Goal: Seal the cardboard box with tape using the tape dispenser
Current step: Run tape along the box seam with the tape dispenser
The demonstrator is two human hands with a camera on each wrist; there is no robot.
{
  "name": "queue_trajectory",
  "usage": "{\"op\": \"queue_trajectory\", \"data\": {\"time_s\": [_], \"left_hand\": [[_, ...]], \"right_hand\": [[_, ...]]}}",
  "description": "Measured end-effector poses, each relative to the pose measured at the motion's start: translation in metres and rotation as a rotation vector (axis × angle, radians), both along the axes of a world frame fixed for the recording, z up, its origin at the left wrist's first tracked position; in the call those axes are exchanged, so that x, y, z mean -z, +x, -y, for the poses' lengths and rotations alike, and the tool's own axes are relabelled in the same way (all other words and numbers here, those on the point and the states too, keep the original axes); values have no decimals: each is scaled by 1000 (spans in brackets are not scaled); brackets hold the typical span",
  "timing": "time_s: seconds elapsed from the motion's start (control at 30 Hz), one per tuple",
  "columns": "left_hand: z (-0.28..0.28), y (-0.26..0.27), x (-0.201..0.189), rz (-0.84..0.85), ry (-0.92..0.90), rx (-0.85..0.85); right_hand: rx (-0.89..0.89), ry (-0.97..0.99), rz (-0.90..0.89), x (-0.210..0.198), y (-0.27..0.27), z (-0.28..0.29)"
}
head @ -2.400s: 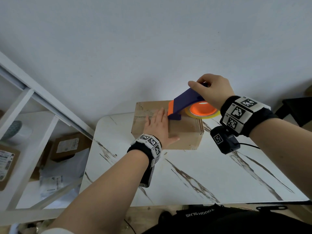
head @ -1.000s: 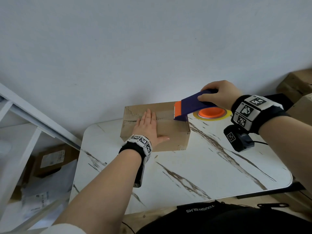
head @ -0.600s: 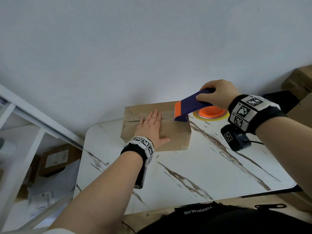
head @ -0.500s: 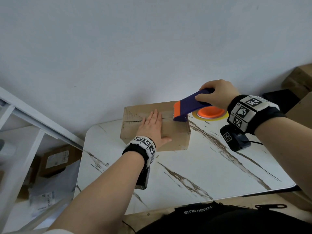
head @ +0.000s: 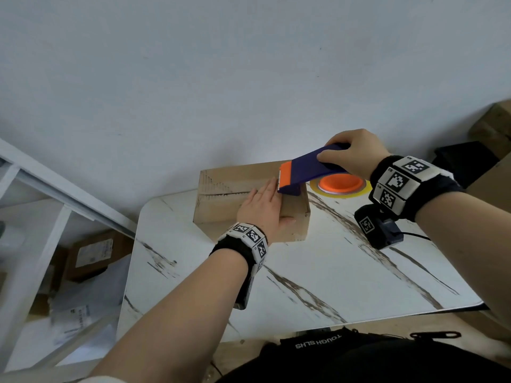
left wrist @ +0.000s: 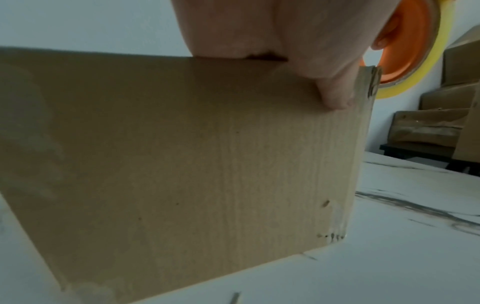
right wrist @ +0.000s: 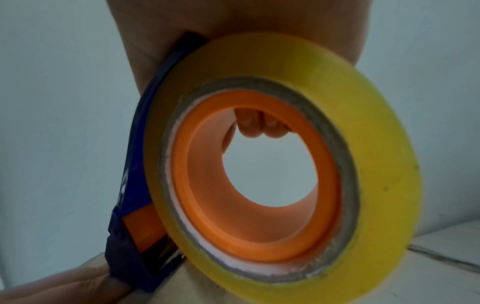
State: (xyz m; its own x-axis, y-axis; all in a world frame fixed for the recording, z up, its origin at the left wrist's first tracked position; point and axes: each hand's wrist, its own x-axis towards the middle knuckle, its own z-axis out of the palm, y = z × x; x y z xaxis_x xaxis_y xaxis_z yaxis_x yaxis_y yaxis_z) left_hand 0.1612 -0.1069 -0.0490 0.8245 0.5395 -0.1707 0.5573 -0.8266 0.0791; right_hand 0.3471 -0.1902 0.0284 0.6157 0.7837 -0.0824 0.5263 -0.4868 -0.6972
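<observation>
- The table (head: 318, 272) carries the cardboard box (head: 221, 205), sitting under both hands at the far edge.
- The left hand (head: 262, 208) lies flat on the lid, fingers straight; it has slid up until its fingertips are just beside the cutter.
- The right hand (head: 351, 156) grips the tape dispenser (head: 307, 172), which has barely moved in the last half second — looks like the pull is done and the cut comes next.

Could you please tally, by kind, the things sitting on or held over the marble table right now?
Cardboard box: 1
Tape dispenser: 1
Roll of yellow tape on the dispenser: 1
Hands: 2, the left hand flat on the box, the right hand gripping the dispenser
Total: 5
</observation>
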Motion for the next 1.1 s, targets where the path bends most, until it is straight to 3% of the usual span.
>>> {"op": "queue_trajectory", "data": {"time_s": [0.4, 0.53, 0.63, 1.1], "left_hand": [[-40, -89, -14, -109, 49, -110], [-17, -74, -13, -32, -47, -315], [-9, -62, -5, -1, -9, -401], [-21, -62, 7, 59, 53, -332]], "right_hand": [[-100, -23, -68, 11, -72, -35], [-68, -40, -74, 12, -82, -41], [-28, -24, -101, 14, -81, -39], [-50, -38, -23, 5, -78, -20]]}}
